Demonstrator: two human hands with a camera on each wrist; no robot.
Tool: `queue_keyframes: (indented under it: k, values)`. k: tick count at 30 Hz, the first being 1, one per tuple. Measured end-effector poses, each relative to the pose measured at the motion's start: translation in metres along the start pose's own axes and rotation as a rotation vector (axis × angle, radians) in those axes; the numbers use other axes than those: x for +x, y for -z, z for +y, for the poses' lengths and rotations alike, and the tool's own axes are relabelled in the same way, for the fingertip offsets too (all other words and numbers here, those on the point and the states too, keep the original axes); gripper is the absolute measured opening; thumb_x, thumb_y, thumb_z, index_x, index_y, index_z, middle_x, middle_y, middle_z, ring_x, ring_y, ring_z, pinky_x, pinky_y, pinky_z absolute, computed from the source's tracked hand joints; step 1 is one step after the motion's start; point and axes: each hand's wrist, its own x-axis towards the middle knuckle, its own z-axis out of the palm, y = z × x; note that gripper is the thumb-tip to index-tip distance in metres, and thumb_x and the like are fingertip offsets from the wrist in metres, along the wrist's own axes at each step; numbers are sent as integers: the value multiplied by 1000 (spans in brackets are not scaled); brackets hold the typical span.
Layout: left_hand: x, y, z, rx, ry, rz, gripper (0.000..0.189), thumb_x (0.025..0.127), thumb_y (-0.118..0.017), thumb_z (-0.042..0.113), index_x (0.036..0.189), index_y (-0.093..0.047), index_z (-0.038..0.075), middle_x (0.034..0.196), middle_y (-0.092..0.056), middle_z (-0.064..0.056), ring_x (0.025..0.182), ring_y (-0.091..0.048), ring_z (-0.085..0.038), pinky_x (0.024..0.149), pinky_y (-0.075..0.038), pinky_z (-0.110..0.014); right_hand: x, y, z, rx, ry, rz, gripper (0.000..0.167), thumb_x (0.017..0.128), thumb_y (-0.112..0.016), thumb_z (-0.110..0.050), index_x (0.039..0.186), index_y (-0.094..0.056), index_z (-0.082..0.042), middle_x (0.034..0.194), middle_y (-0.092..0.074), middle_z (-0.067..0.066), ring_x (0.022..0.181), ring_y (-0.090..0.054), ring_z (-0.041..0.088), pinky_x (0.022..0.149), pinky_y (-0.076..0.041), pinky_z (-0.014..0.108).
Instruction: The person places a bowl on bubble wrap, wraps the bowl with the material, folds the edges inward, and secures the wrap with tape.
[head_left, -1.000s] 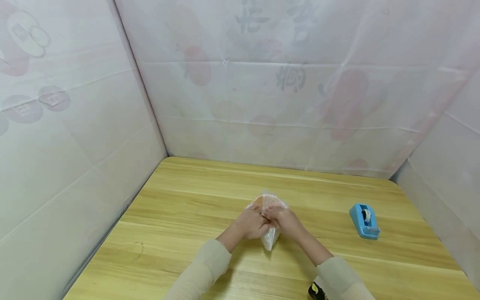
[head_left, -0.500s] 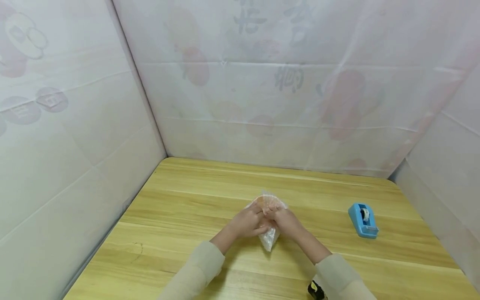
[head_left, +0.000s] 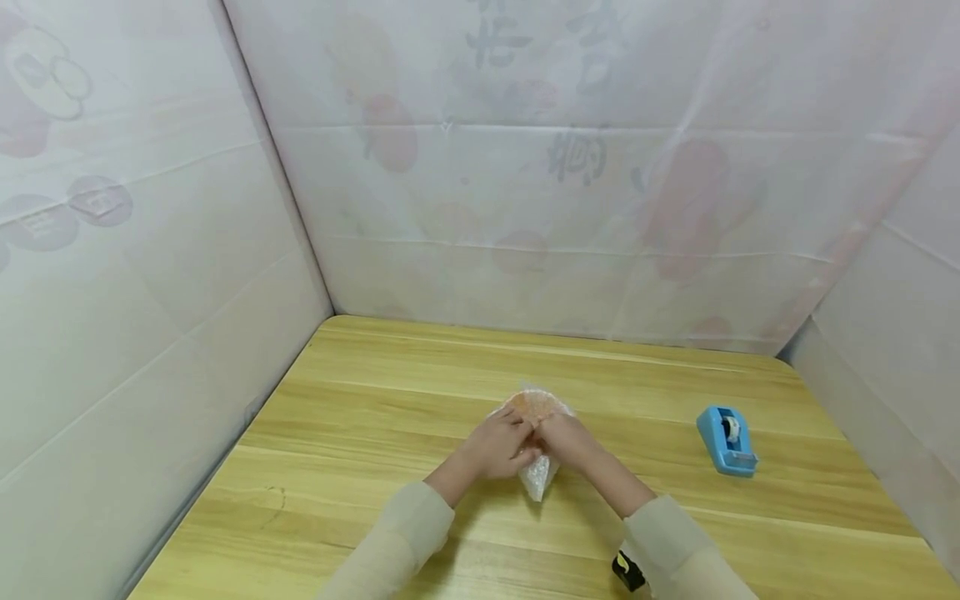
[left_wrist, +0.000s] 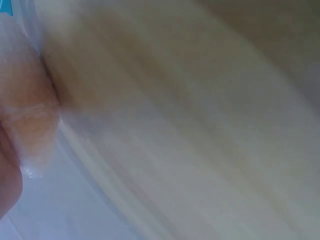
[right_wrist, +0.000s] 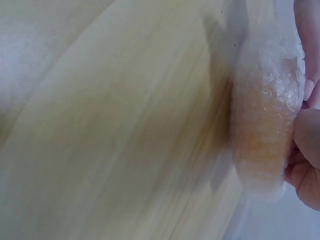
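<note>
A round, orange-toned item wrapped in clear bubble wrap (head_left: 536, 403) lies mid-table, and a pointed end of the wrap sticks out toward me. What is inside cannot be made out. My left hand (head_left: 497, 446) pinches the wrap on the near left of the bundle. My right hand (head_left: 567, 440) has curled fingers on the wrap from the right, close against the left fingertips. Seen from the right wrist, the bubble-wrapped bundle (right_wrist: 265, 120) is a thick disc with fingers (right_wrist: 306, 185) bent at its side. Only its edge (left_wrist: 32, 110) shows in the left wrist view.
A blue tape dispenser (head_left: 727, 442) with a roll of tape stands at the right of the wooden table (head_left: 360, 400). By my right sleeve, a black object with a yellow mark (head_left: 627, 571) is partly covered. Printed white cloth walls (head_left: 480, 200) enclose the table.
The upright flap at the bundle's far edge has sunk, and more orange shows on top. My right forearm has shifted slightly left, uncovering more of the black object. Both hands stay on the wrap.
</note>
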Motion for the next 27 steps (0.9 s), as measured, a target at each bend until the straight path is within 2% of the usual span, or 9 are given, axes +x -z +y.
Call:
queue_keyframes:
  k: [3, 7, 12, 15, 17, 20, 24, 27]
  values:
    - [2, 2, 2, 1, 11, -30, 43, 97, -32, 39, 118, -58, 12, 108, -66, 1, 110, -56, -15, 108, -34, -30, 1, 2, 1, 13, -10, -26, 25, 82, -65, -12, 106, -70, -7, 100, -72, 6, 90, -68, 20, 79, -55, 31]
    - [4, 2, 2, 24, 18, -56, 43, 97, -30, 39, 113, -60, 13, 103, -66, 1, 107, -57, -15, 108, -34, -28, 1, 3, 1, 27, -30, -55, 14, 79, -67, -10, 92, -74, -8, 87, -73, 3, 77, -67, 15, 70, -55, 26]
    - [5, 1, 2, 42, 10, -63, 42, 97, -29, 39, 110, -60, 14, 101, -67, 2, 105, -57, -14, 106, -35, -27, 0, 4, 2, 74, -12, -63, 16, 82, -65, -11, 96, -73, -8, 92, -73, 4, 83, -68, 16, 74, -56, 27]
    - [6, 2, 2, 14, 19, -80, 42, 98, -29, 37, 111, -61, 14, 103, -67, 1, 107, -56, -15, 108, -33, -28, -3, 2, 4, 86, -7, -33, 12, 84, -64, -9, 90, -73, -7, 87, -72, 3, 78, -66, 14, 72, -54, 25]
    - [6, 5, 3, -4, 32, -98, 42, 98, -28, 35, 113, -60, 14, 106, -67, 1, 109, -56, -15, 110, -31, -29, -7, -2, 7, 111, -3, 27, 8, 83, -63, -4, 81, -71, -5, 77, -69, 2, 69, -60, 10, 65, -51, 22]
    - [6, 8, 3, -8, 51, -123, 42, 97, -26, 33, 115, -59, 15, 111, -66, 1, 113, -55, -16, 112, -28, -29, -13, -11, 11, 156, 22, 180, 14, 82, -62, 3, 72, -64, -7, 71, -63, -1, 66, -51, 6, 62, -47, 20]
    - [5, 8, 4, 8, 59, -160, 48, 97, -23, 33, 132, -51, 18, 115, -66, 2, 120, -52, -16, 114, -26, -30, -23, -21, 11, 142, 73, 444, 11, 78, -65, 6, 77, -65, -5, 79, -66, 5, 78, -61, 17, 72, -55, 29]
    - [5, 6, 4, 32, 57, -184, 48, 98, -20, 36, 138, -44, 23, 115, -67, 1, 125, -49, -17, 115, -25, -33, -31, -22, 8, 118, 18, 587, 11, 75, -67, 8, 83, -68, 2, 89, -68, 13, 90, -64, 28, 78, -56, 37]
